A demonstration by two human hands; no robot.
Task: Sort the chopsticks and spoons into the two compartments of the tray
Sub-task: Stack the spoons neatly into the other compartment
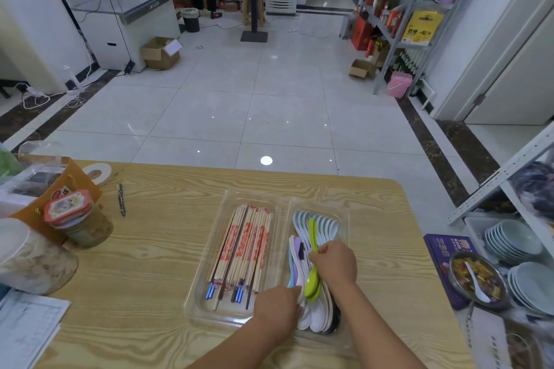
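Two compartments side by side in a clear plastic tray (195, 305), lower centre of the frame, on the pale wood-grain surface (156, 263). Left compartment: full of chopsticks (242, 252), mostly in paper sleeves with red print, with a few dark brown ones and a few blue-ended ones among them, all laid lengthwise. Right compartment: full of spoons (322, 226), pale blue ones nested in a row at the far end, white, lilac and black ones piled toward the near end. On top of that pile, one lime-green spoon (311, 284), bowl nearest, handle pointing away. Curled round its handle partway along, the right hand (335, 263). At the tray's near edge, the left hand (275, 305), fingers bent down onto the white spoons; whether gripping one, cannot tell.
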